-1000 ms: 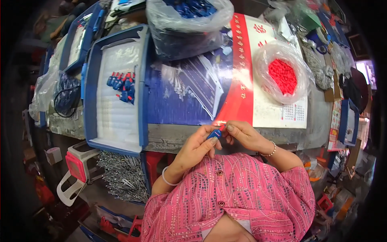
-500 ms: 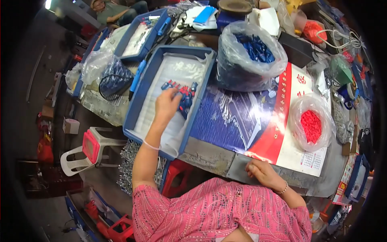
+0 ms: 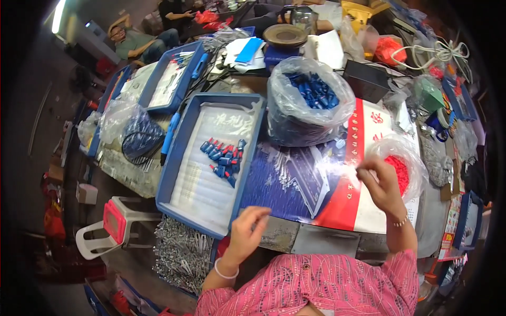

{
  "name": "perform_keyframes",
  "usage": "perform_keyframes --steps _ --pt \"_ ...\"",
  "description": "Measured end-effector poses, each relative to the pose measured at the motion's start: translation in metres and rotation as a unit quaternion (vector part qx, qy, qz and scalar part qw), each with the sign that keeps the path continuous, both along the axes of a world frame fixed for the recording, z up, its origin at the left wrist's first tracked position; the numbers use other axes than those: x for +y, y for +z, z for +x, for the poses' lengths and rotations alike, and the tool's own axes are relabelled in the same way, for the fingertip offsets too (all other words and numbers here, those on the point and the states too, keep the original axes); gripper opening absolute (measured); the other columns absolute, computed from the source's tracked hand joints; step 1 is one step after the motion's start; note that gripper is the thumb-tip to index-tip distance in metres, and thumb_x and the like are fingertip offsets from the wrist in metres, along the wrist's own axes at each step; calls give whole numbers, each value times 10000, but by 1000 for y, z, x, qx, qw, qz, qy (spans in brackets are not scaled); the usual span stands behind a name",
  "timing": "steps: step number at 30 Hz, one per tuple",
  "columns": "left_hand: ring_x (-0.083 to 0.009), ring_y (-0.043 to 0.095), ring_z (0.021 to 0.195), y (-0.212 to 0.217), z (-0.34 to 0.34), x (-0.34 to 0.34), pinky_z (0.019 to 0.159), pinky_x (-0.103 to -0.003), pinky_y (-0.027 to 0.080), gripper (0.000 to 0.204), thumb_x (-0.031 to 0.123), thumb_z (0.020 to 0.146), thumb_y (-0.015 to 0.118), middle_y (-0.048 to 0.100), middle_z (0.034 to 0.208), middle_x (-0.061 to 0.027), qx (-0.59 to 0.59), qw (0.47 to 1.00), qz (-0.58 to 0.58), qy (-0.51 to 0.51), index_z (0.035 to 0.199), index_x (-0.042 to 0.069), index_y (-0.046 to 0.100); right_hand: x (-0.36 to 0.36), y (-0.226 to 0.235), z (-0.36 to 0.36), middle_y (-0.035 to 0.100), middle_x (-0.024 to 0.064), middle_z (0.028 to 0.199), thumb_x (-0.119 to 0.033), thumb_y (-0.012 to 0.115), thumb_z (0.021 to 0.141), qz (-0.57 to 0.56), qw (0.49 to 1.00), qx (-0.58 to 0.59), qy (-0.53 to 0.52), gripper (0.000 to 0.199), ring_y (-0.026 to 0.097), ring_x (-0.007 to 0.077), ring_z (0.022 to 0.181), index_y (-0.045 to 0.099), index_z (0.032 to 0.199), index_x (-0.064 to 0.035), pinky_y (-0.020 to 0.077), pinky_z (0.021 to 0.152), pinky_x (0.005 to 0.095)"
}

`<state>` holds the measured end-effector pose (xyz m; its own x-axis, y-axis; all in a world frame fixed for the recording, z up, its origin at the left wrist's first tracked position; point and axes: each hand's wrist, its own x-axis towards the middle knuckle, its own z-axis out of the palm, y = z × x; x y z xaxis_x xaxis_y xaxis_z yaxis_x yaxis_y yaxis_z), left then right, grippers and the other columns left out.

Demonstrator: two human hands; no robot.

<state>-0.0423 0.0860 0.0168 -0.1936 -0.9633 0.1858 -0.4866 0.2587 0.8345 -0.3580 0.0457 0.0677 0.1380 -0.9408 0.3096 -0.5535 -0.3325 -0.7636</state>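
Note:
My left hand (image 3: 249, 231) is over the table's front edge, beside the near right corner of a blue tray (image 3: 169, 181). Its fingers are stretched out and no object shows in them. A group of small blue plastic pieces with red tips (image 3: 224, 158) lies on the tray's white lining. My right hand (image 3: 385, 184) is above the calendar sheet, in front of a clear bag of small red pieces (image 3: 396, 167). Its thumb and fingers are pinched together; what they hold, if anything, is too small to make out. A larger clear bag (image 3: 295, 124) holds many blue pieces (image 3: 316, 92).
A glossy blue, red and white calendar sheet (image 3: 287, 184) covers the table's middle. Another blue tray (image 3: 174, 79) stands at the far left. A dark box (image 3: 366, 79) sits behind the bags. Metal parts (image 3: 182, 250) fill a container below the tray. Two people sit in the background.
My left hand has left the pieces in the tray and drawn back toward me, opening. My right hand has risen from the table edge to the bag of red pieces. The view has shifted.

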Motion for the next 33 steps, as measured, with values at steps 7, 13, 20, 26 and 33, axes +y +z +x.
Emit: perform_keyframes --steps 7,13,20,26,33 --pt "-179 597 732 -13 -25 13 642 -263 458 144 22 818 554 613 845 -109 55 991 89 -86 943 -14 614 -87 21 16 580 95 743 -42 591 810 -92 996 -14 11 93 564 173 689 548 861 21 439 639 266" --pt "-219 615 777 -20 -35 20 682 -279 469 149 34 841 536 617 870 -131 51 989 79 -110 963 -16 604 -173 16 30 605 145 809 -92 557 798 -101 986 127 41 122 588 275 725 576 899 -26 458 664 350" --pt "-270 615 794 -43 -39 26 677 -301 470 182 42 846 521 598 908 -147 56 984 84 -147 1011 -6 581 -221 -19 44 608 143 901 -86 455 813 -105 891 434 83 159 609 309 829 537 947 -58 471 701 431" --pt "-239 617 775 -42 -40 25 673 -292 471 173 63 846 554 617 897 -149 74 983 104 -135 996 -11 597 -232 -11 51 581 147 851 -89 420 834 -140 869 461 113 130 605 305 803 509 908 -31 469 677 403" --pt "-235 614 776 -47 -42 32 676 -287 468 173 70 850 550 615 886 -141 84 984 88 -133 996 -9 599 -199 8 42 580 155 872 -55 515 773 -188 917 347 60 173 586 327 797 501 941 -20 462 687 404"
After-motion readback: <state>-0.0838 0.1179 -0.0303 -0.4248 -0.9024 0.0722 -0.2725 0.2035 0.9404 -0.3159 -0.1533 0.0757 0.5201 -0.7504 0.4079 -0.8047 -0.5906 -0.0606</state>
